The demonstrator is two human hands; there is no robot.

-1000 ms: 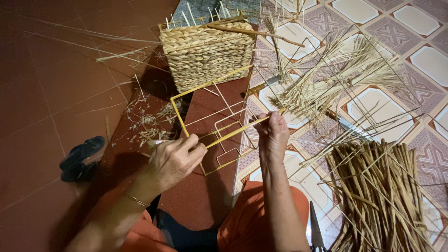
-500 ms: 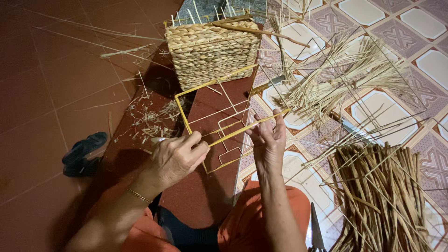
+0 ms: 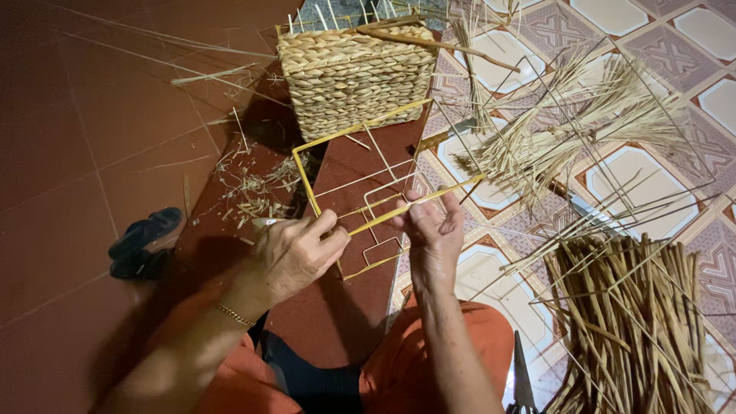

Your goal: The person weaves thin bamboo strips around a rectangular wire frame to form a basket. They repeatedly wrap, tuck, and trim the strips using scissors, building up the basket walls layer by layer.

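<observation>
A yellow wire frame (image 3: pixel 337 165) shaped like an open box lies tilted in front of me on the red floor. My left hand (image 3: pixel 295 253) grips its near left corner, fingers curled round the wire. My right hand (image 3: pixel 433 230) pinches the near yellow bar from the right side. Behind the frame stands a half-woven straw basket (image 3: pixel 353 73) with bare wire ends sticking up from its rim.
A bundle of loose straw (image 3: pixel 552 142) lies on the patterned tiles at right, and a thick pile of dried reeds (image 3: pixel 640 314) at lower right. A knife (image 3: pixel 586 207) rests between them. Scissors (image 3: pixel 521 379) lie by my knee. A dark sandal (image 3: pixel 142 241) sits left. Straw scraps (image 3: pixel 253 188) litter the floor.
The view has shifted a little. My right hand has slid slightly along the yellow bar; the left keeps its grip on the frame's corner.
</observation>
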